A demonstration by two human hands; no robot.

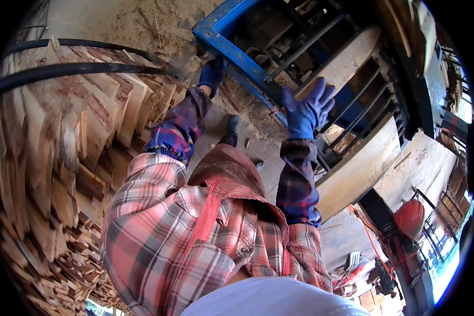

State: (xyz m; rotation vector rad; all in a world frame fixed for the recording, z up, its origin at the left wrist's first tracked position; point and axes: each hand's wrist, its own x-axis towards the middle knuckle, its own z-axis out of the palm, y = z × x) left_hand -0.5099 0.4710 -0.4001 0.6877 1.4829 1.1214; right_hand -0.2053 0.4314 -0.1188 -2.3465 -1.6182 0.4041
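Observation:
My right hand [308,109], in a blue-purple glove, is open with its fingers spread. It is beside a metal rack of parallel bars [361,97], close to the near end of a wooden board [347,60] lying across them. My left hand [212,75], in a dark blue glove, reaches forward to the outer side of a blue metal frame [237,55], near its corner. Its fingers are dark and partly hidden, so I cannot make out a grip. A second, wider board [363,163] slants across the rack to the right of my right forearm.
A tall stack of rough wood slabs [63,121] fills the left side, with curved black bars [79,68] across its top. Sawdust covers the floor [142,23] ahead. At the right are a pale wide plank [418,163] and a red rounded object [409,213].

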